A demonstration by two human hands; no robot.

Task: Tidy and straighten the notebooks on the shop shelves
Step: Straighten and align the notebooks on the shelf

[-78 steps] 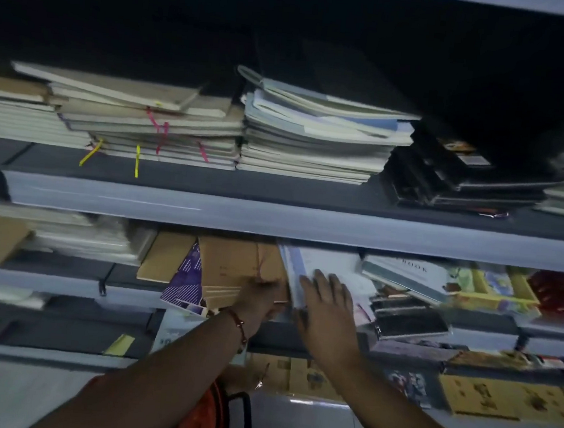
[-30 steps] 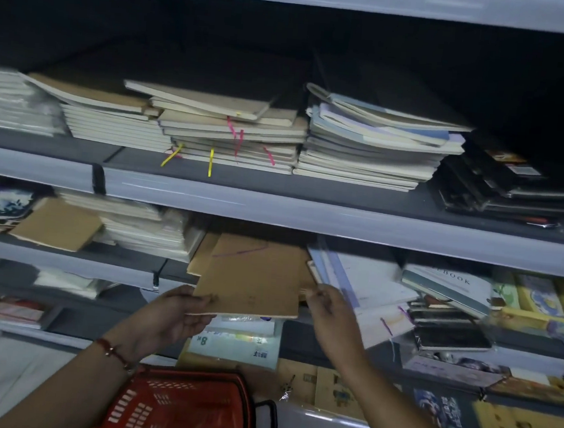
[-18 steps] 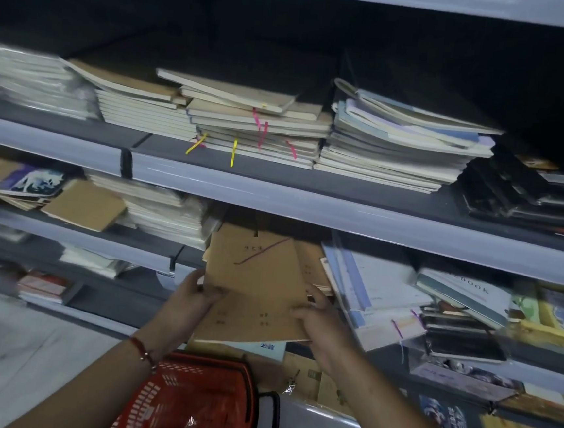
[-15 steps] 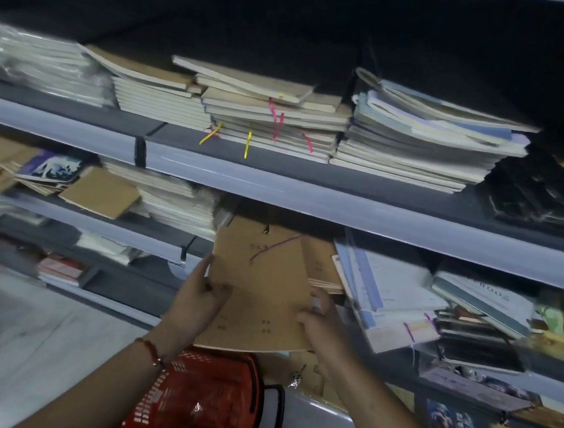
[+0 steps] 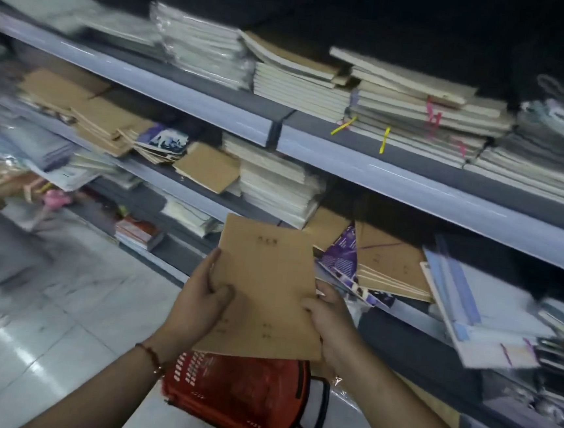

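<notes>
A brown kraft notebook (image 5: pixel 268 281) is held in front of the shelves, clear of them. My left hand (image 5: pixel 203 300) grips its left edge with the thumb on the cover. My right hand (image 5: pixel 328 315) grips its right edge. Just behind, on the middle shelf, lie a stack of similar brown notebooks (image 5: pixel 390 261) and a purple patterned notebook (image 5: pixel 342 253), both askew. To their right, pale blue notebooks (image 5: pixel 477 299) slant over the shelf edge. The upper shelf carries uneven piles of cream notebooks (image 5: pixel 416 102) with pink and yellow ribbons.
A red shopping basket (image 5: pixel 241 391) stands on the tiled floor right under my hands. More brown notebooks (image 5: pixel 206 166) and wrapped white stacks (image 5: pixel 276 186) lie to the left on the middle shelf. Grey shelf lips (image 5: pixel 412 187) jut out at each level.
The brown notebook has come off the middle-shelf stack and now sits lower and nearer, held by both hands. The view has swung left, which shows more shelving and floor.
</notes>
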